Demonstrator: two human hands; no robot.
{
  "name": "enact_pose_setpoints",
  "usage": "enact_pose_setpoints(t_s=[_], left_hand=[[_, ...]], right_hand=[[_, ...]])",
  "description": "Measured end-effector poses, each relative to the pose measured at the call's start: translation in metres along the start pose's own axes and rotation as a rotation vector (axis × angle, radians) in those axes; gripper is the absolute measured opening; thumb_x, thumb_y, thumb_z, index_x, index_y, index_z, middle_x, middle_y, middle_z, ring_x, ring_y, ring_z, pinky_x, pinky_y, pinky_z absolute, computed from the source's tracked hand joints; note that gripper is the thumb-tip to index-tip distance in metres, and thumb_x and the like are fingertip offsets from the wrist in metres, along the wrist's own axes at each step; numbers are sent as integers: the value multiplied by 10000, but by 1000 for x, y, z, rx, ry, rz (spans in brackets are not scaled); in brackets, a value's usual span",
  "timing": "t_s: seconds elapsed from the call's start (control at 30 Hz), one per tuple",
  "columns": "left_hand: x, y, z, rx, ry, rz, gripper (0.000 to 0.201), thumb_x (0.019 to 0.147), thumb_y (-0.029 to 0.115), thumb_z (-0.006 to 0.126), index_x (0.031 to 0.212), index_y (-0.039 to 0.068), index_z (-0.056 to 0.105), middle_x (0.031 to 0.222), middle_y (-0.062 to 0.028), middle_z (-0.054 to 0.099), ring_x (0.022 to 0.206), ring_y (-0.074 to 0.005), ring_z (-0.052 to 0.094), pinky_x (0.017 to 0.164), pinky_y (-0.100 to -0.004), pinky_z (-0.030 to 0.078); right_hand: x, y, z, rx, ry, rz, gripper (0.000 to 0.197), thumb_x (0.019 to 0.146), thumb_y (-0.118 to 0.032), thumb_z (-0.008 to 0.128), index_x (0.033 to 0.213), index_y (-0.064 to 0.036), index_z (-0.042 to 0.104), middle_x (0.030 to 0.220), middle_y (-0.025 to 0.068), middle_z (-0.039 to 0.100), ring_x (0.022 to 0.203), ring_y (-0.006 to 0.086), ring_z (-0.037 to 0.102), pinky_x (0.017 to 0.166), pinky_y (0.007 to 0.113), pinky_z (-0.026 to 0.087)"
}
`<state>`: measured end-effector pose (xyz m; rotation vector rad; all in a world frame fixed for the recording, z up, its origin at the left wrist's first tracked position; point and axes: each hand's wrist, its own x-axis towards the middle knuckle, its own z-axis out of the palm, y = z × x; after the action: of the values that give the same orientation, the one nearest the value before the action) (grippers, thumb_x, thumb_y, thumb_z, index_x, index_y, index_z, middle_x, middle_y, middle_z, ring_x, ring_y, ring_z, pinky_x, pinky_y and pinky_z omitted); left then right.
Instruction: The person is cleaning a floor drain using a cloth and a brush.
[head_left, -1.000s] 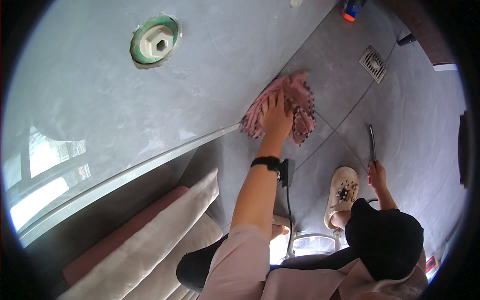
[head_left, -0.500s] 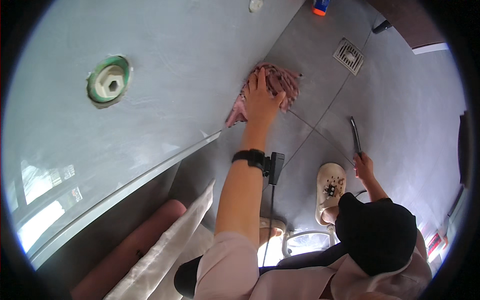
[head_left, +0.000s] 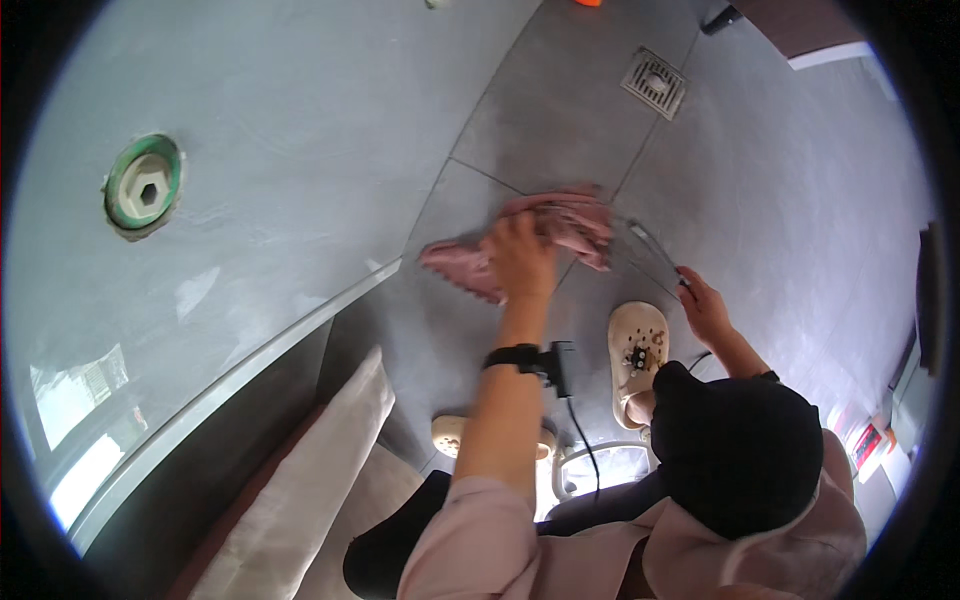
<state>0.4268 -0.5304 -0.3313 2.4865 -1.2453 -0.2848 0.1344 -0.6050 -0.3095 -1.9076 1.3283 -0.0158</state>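
Observation:
A crumpled pink cloth [head_left: 575,226] lies on the grey tiled floor [head_left: 540,120] near the foot of the wall. My left hand [head_left: 522,260] presses down on it with bent fingers, partly smeared by motion. One end of the cloth trails left of the hand, the other bunches to its right. My right hand [head_left: 706,308] is closed round the near end of a slim, dark, slightly curved tool [head_left: 652,246]. The tool's far tip points toward the cloth, and its exact kind cannot be made out.
A square metal floor drain [head_left: 655,83] sits beyond the cloth. On the left rises a glossy grey wall [head_left: 300,130] with a green-ringed pipe fitting [head_left: 145,188]. Beige clogs [head_left: 637,350] are on my feet. A pale curtain [head_left: 310,480] hangs at lower left, and a black cap [head_left: 735,455] fills the lower right.
My left hand has drawn the cloth away from the wall edge, nearer to me, and it is more spread out. The tool in my right hand has swung left toward the cloth. The view has shifted.

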Motion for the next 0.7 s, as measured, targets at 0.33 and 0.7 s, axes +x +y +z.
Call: enact_pose_setpoints(t_s=[0.33, 0.7], left_hand=[[-60, -99, -62, 32, -352, -687, 812, 721, 417, 640, 1278, 6, 216, 1179, -290, 334, 1074, -447, 370, 911, -479, 331], [-50, -111, -57, 110, -368, -685, 846, 690, 443, 660, 1243, -1, 198, 1158, -289, 345, 1048, -466, 394, 872, -487, 376]], right_hand=[[44, -69, 12, -306, -384, 48, 250, 880, -304, 413, 1039, -135, 506, 831, 155, 597, 771, 352, 571, 646, 440, 441], [55, -47, 1, -58, -462, -72, 309, 901, -315, 383, 1018, -61, 514, 871, 195, 571, 846, 376, 539, 697, 436, 423]])
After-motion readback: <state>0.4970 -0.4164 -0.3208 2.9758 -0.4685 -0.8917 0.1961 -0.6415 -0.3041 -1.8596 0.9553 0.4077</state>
